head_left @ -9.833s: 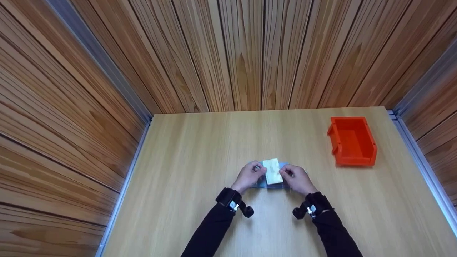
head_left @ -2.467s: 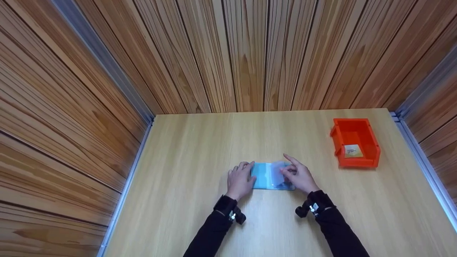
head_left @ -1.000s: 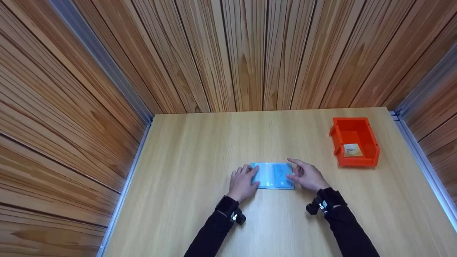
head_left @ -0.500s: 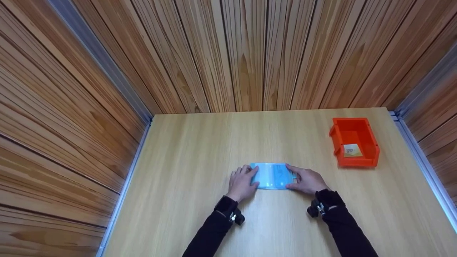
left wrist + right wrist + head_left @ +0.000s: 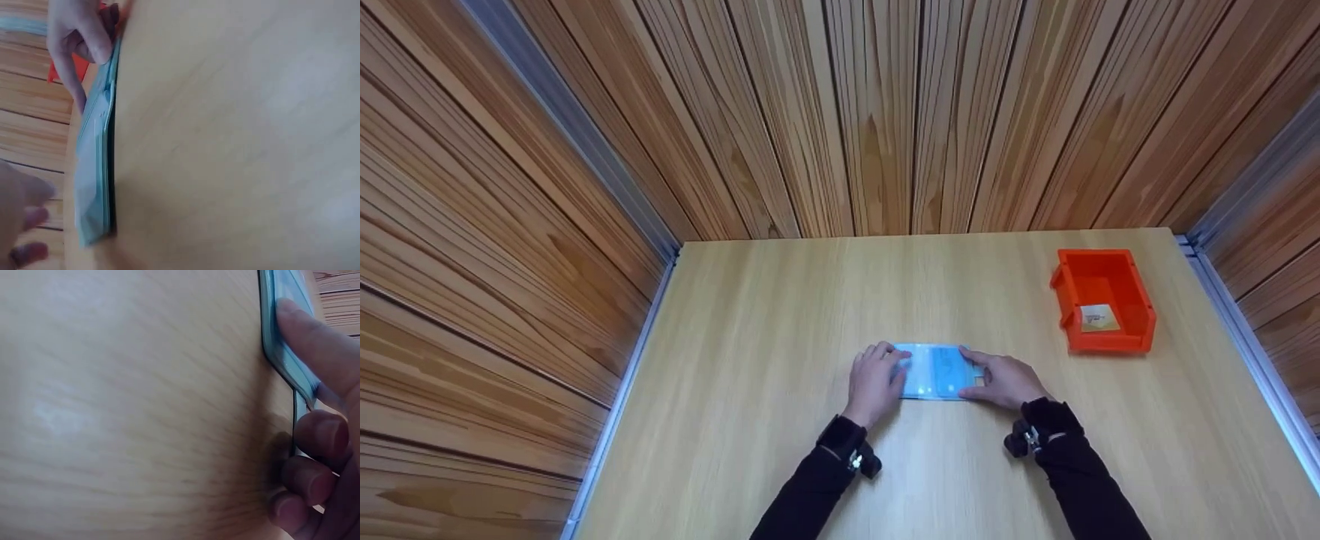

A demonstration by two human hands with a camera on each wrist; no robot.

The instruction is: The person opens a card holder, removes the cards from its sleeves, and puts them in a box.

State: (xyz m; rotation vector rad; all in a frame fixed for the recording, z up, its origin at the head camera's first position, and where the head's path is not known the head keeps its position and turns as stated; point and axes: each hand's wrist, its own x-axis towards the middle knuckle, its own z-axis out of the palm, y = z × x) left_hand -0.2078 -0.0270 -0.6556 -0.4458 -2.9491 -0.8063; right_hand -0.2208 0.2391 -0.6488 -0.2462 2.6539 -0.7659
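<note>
A light blue card holder (image 5: 934, 371) with clear sleeves lies spread flat on the table in the head view. My right hand (image 5: 1006, 380) is at its right end, thumb and index finger pressing near opposite edges. In the right wrist view the thumb (image 5: 315, 343) lies nearly straight along the top face, while the other fingers curl beside a narrow strip at the end. My left hand (image 5: 877, 379) is at the holder's left end. Its fingers (image 5: 28, 208) are blurred and loosely bent in the left wrist view, apart from the holder (image 5: 95, 174) there.
An orange-red bin (image 5: 1132, 289) stands at the table's back right. Inside lies a pale yellowish card (image 5: 1099, 317) with dark marks. Wood-plank walls (image 5: 877, 112) border the back and sides of the table (image 5: 780, 315).
The pale card, earlier between both hands, now lies in the bin. My right hand has gone from a raised clear sleeve to the holder's right end. My left hand has just shifted slightly right.
</note>
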